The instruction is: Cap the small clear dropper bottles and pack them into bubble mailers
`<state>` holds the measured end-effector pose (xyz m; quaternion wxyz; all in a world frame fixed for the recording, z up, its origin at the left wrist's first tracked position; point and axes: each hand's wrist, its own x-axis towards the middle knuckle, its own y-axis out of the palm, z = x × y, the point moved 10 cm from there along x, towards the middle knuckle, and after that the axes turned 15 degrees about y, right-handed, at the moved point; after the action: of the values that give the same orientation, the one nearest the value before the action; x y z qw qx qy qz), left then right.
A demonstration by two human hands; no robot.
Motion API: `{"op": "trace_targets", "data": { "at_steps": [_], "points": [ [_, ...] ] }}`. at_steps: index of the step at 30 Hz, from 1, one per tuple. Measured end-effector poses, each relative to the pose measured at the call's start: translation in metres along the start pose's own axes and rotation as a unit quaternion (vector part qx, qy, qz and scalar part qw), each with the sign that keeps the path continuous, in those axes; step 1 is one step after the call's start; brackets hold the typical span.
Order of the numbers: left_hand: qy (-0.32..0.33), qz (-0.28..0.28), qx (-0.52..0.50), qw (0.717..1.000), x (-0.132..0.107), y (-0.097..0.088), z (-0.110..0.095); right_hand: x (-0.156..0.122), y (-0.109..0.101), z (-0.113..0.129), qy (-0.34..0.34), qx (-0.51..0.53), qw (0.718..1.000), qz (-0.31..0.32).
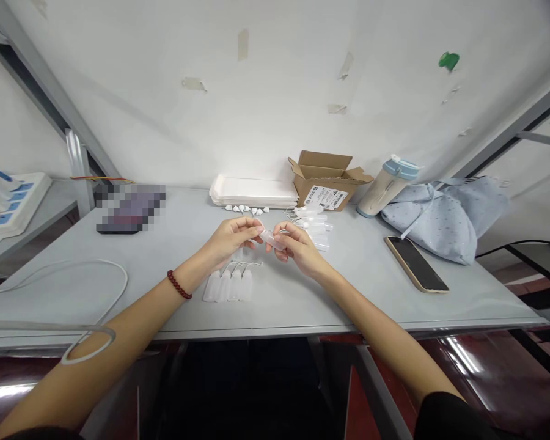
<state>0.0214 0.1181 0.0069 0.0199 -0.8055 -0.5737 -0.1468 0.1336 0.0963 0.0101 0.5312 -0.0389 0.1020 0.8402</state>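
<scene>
My left hand point(233, 239) and my right hand point(297, 246) meet above the middle of the grey table point(165, 287). Together they pinch a small clear plastic bottle point(269, 237), the left fingers at its tip, the right fingers round its body. Just below the hands, several small translucent bottles with thin bent spouts point(229, 285) lie side by side on the table. More clear bottles point(316, 227) lie in a loose pile behind my right hand. A row of small white caps point(246, 209) sits further back.
A stack of white trays point(254, 190), an open cardboard box point(326, 178) and a blue-lidded drinking bottle point(387, 185) stand along the wall. A phone point(416, 264) and a pale blue bag point(444, 217) lie at right. A white cable point(96, 269) loops at left.
</scene>
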Motion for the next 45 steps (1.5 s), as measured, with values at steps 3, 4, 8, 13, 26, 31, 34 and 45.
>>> {"op": "trace_targets", "data": {
  "at_steps": [3,4,8,13,26,31,34,45],
  "points": [
    [0.005,-0.005,0.010,1.000,0.001,-0.003,-0.002,0.000,0.000,-0.001,0.002,-0.001,1.000,0.000],
    [0.012,-0.001,0.010,1.000,0.001,-0.002,-0.004,0.000,0.001,-0.001,0.004,-0.001,1.000,0.001],
    [0.043,0.026,0.015,0.999,0.002,0.001,-0.011,0.001,0.001,-0.004,0.006,0.000,1.000,0.007],
    [0.052,0.031,0.013,0.998,0.002,0.001,-0.013,0.001,-0.001,-0.004,0.015,0.007,1.000,-0.005],
    [0.019,0.029,0.055,0.998,-0.001,0.005,-0.005,-0.002,-0.002,0.003,0.011,0.016,1.000,-0.006],
    [0.039,0.061,0.069,0.995,0.000,0.005,-0.010,-0.002,-0.004,0.001,0.024,0.026,0.999,-0.012],
    [0.038,0.066,0.070,0.995,0.000,0.004,-0.009,-0.001,-0.005,0.001,0.028,0.024,0.999,-0.015],
    [0.040,0.048,0.142,0.988,0.000,0.007,-0.009,0.000,-0.004,-0.001,0.033,0.015,0.999,-0.016]
  ]
}}
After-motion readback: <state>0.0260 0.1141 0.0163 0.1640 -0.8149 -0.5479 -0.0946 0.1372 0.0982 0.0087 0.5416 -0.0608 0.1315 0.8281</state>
